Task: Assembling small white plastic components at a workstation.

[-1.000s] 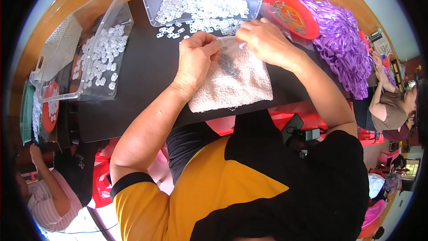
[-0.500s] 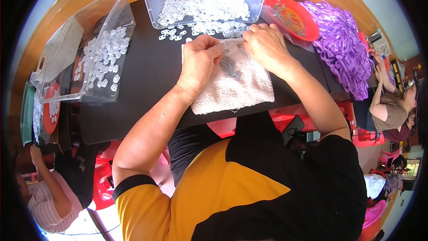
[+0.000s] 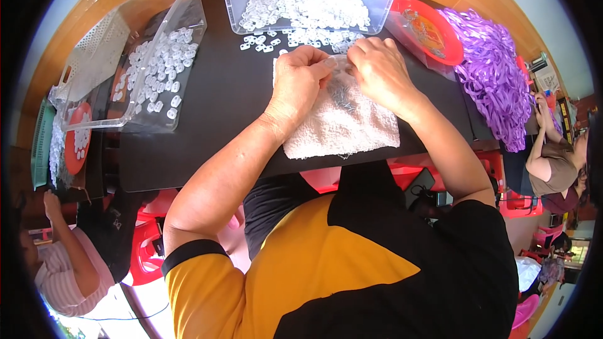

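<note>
I judge the small clear plastic piece (image 3: 331, 64) between my fingertips to be light, stiff and a bit slippery, best pinched by its edges; it sits just above the white towel (image 3: 342, 122) near the tabletop's (image 3: 213, 119) far edge. My left hand (image 3: 300, 81) and right hand (image 3: 377, 72) are both curled narrow, fingertips pinching it together, beside small dark metal bits (image 3: 342, 96) on the towel.
</note>
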The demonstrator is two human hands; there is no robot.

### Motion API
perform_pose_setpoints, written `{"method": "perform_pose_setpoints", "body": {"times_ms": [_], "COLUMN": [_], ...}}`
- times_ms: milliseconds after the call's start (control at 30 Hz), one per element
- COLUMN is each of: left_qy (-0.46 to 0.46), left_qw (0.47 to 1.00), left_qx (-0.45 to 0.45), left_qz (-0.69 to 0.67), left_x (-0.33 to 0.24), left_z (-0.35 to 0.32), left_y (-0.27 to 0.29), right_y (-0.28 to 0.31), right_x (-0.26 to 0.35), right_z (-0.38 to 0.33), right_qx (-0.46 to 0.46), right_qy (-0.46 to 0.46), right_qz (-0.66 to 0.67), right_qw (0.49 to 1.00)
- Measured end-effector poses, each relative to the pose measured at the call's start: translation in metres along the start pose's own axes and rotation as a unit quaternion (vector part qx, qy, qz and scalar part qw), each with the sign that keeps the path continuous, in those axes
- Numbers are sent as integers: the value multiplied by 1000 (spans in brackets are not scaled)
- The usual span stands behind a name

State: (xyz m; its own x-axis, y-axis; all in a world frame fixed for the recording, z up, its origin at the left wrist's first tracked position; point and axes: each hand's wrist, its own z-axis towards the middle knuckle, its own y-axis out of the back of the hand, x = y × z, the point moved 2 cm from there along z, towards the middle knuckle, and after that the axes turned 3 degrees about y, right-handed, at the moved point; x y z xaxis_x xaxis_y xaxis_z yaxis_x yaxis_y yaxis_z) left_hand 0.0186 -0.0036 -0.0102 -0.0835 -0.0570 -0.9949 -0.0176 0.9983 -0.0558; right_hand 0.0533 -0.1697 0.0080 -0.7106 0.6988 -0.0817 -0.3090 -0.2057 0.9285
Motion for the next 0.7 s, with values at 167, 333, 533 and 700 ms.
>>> {"method": "perform_pose_setpoints", "body": {"times_ms": [167,333,533,700], "left_qy": [-9,-11,10,5], "left_qw": [1000,998,997,993], "left_qx": [-2,3,7,2], "left_qz": [-25,-64,-82,-114], "left_x": [-2,-9,-12,-12], "left_z": [0,-7,-8,-8], "left_y": [0,0,1,0], "right_y": [15,20,10,10], "right_x": [-16,-21,-11,-10], "right_z": [2,13,14,15], "right_qx": [-95,-74,-52,-99], "right_qy": [-31,-111,-158,-150], "right_qz": [70,420,524,545], "right_qw": [992,898,835,819]}}
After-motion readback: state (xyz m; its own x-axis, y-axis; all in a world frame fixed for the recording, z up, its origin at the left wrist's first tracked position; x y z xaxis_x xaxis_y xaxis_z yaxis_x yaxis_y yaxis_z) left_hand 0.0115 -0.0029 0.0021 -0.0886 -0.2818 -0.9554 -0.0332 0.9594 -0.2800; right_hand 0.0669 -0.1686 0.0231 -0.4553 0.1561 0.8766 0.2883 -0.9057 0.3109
